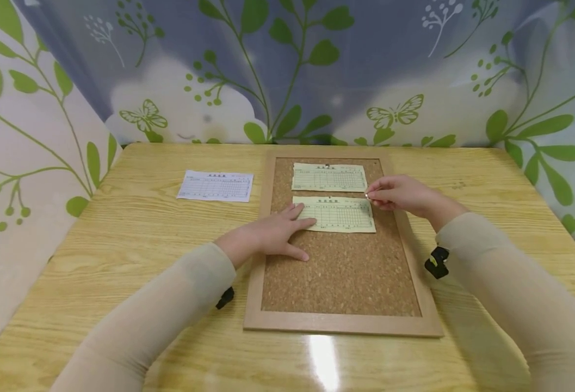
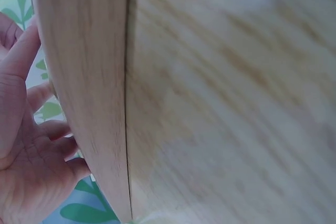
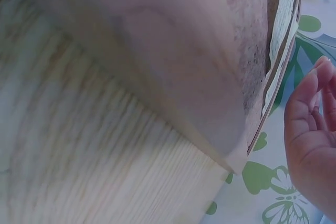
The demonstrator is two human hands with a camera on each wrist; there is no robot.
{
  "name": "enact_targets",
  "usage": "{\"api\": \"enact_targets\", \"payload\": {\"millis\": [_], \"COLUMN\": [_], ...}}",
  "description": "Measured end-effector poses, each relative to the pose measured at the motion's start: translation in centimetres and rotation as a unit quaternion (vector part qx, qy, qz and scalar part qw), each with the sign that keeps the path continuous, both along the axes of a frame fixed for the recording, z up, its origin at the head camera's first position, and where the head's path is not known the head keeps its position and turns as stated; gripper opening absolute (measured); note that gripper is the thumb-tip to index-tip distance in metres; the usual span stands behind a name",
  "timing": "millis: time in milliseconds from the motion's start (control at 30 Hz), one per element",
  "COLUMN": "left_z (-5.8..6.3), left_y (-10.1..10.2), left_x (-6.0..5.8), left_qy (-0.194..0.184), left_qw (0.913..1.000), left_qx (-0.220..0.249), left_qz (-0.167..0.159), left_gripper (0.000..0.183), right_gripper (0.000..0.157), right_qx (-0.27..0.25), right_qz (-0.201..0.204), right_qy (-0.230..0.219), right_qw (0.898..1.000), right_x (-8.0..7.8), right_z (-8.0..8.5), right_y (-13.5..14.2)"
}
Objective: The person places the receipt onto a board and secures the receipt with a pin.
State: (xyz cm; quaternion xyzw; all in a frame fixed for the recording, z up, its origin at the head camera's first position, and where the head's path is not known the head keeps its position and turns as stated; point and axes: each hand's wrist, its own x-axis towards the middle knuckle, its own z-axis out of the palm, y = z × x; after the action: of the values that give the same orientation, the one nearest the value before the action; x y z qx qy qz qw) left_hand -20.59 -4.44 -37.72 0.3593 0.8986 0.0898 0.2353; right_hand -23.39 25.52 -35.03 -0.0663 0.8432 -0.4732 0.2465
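Observation:
A wood-framed cork board [image 1: 341, 277] lies on the table with two yellow printed slips on it. A small pin shows at the top edge of the upper slip [image 1: 326, 178], and a dark pin spot at the top of the lower slip [image 1: 341, 216]. My left hand [image 1: 279, 233] rests with spread fingers on the lower slip's left end and the cork. Close to that slip's upper right corner, my right hand [image 1: 397, 195] pinches a tiny shiny pin [image 1: 367, 195] between thumb and forefinger. The right wrist view shows the right hand [image 3: 315, 135] beyond the board's edge.
A white printed slip [image 1: 216, 186] lies on the wooden table [image 1: 169, 239] left of the board. Behind the table hangs a leaf-patterned curtain [image 1: 316, 71]. The board's wooden frame [image 2: 84, 77] fills part of the left wrist view.

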Motion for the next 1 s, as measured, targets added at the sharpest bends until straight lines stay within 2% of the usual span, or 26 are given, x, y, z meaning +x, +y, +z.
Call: {"api": "enact_targets", "payload": {"millis": [300, 633, 1000], "left_z": [0.5, 0.2, 0.3], "left_y": [0.1, 0.1, 0.4], "left_x": [0.2, 0.2, 0.0], "left_qy": [-0.003, 0.004, 0.003], "left_qw": [0.9999, 0.9998, 0.9994], "left_qx": [-0.012, -0.018, -0.032], "left_qz": [0.003, 0.002, -0.009], "left_gripper": [0.083, 0.084, 0.083], "right_gripper": [0.030, 0.031, 0.030], "right_qx": [0.003, -0.007, -0.003], "right_qz": [0.021, 0.018, 0.004], "right_qy": [0.010, -0.006, 0.000], "right_qw": [1.000, 1.000, 1.000], "right_x": [-0.7, -1.4, -2.1], "right_z": [0.2, 0.6, 1.1], "right_y": [-1.0, -1.6, -2.2]}}
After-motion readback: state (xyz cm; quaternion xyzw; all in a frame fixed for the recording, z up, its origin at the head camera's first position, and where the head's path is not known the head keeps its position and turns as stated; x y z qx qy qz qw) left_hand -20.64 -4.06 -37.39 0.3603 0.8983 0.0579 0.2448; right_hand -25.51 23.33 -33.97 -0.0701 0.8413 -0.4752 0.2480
